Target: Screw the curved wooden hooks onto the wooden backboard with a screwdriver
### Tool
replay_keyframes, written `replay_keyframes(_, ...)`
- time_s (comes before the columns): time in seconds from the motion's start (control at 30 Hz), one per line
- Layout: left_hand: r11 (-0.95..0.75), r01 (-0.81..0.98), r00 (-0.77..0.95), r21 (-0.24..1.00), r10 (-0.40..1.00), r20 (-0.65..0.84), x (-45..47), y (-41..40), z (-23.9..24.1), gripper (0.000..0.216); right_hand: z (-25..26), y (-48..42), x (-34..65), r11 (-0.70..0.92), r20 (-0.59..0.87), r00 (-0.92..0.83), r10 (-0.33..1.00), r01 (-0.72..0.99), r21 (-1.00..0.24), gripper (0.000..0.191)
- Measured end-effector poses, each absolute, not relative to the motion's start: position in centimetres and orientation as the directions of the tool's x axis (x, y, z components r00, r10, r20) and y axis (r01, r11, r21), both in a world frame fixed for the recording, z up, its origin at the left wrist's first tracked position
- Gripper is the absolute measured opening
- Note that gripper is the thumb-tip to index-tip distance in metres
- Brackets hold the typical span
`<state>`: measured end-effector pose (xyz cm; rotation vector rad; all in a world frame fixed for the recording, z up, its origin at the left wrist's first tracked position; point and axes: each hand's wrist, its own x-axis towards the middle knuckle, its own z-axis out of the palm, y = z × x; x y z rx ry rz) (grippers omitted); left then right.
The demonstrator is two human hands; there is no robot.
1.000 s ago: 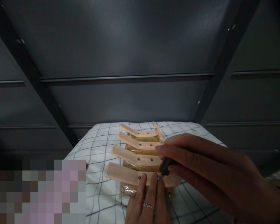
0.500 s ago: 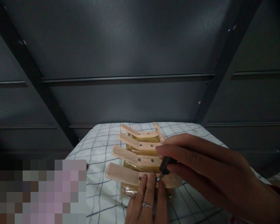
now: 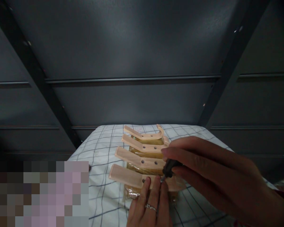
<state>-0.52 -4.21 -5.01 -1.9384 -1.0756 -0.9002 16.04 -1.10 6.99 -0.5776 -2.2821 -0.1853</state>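
Several pale wooden hooks lie side by side across a brown, plastic-wrapped block. Each of the hooks has a bent-up left arm, and dark screws show in their flat middles. Fingers stretched out, my left hand presses down on the nearest hook; a chain-like ring circles one finger. My right hand pinches a small screwdriver by its dark handle. Its metal tip points down beside my left fingertips, at the nearest hook. Those fingertips partly hide the point of contact. The right ends of the nearer hooks are covered by my right hand.
A white checked cloth covers the surface under the hooks. Behind it rises a dark grey panelled wall with metal bars. At lower left, a blurred-out patch hides what is there.
The whole view has shifted slightly, so hooks and hands appear a little further right. The screwdriver stays at the nearest hook, and both hands keep their positions on it.
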Motion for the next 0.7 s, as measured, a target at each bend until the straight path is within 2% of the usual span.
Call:
replay_keyframes(0.17,-0.358,0.892,0.407,-0.275,0.377,0.832,-0.37,-4.35,-4.86,0.032,7.35,-0.88,15.61,0.874,0.738,-0.571,0.360,0.483,-0.053,0.018)
replay_keyframes(0.4,-0.350,0.897,0.399,-0.271,0.374,0.837,-0.31,-4.40,-4.76,0.032,6.63,-0.29,15.29,0.891,0.751,-0.532,0.392,0.421,-0.167,0.019)
replay_keyframes(0.5,-0.340,0.907,0.378,-0.249,0.396,0.837,-0.21,-4.50,-4.78,0.034,6.79,-0.44,15.41,0.883,0.736,-0.551,0.393,0.451,-0.134,0.017)
replay_keyframes(0.63,-0.326,0.911,0.372,-0.251,0.389,0.843,-0.11,-4.45,-4.78,0.033,7.30,-0.81,15.52,0.857,0.715,-0.573,0.401,0.510,-0.071,0.023)
replay_keyframes(0.7,-0.322,0.908,0.382,-0.267,0.377,0.844,-0.11,-4.38,-4.78,0.033,7.43,-0.90,15.48,0.847,0.721,-0.557,0.412,0.526,-0.078,0.021)
